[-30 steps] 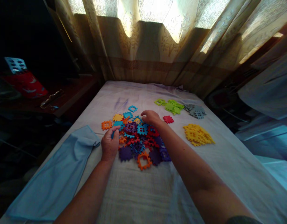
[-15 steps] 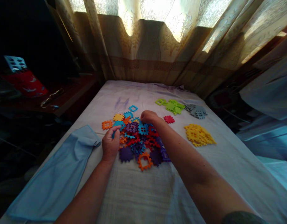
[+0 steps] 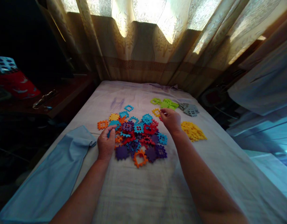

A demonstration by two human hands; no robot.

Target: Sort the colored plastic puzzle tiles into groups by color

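Observation:
A mixed heap of notched plastic building tiles (image 3: 138, 128) in blue, red, purple and orange lies on the white sheet. My right hand (image 3: 171, 119) is right of the heap, pinching a yellow building tile (image 3: 155, 112) with a window-like opening. A red tile (image 3: 160, 119) shows partly behind those fingers. At the heap's left edge my left hand (image 3: 106, 142) is closed, with a blue building tile (image 3: 108, 134) between thumb and fingers. Its fingertips are beside another blue tile (image 3: 115, 124). An orange window tile (image 3: 102, 125) and a solid yellow tile (image 3: 113, 117) lie close by.
Sorted piles stand to the right: green tiles (image 3: 168, 104), grey tiles (image 3: 190, 109) and yellow tiles (image 3: 193, 131). A light blue cloth (image 3: 54, 174) covers the bed's left side. Curtains (image 3: 143, 46) hang behind, and a dark wooden table (image 3: 70, 90) stands at left.
My right hand has come out of the heap and moved right, now with a yellow tile in its fingers. My left hand stays at the heap's left edge. The view has turned slightly right.

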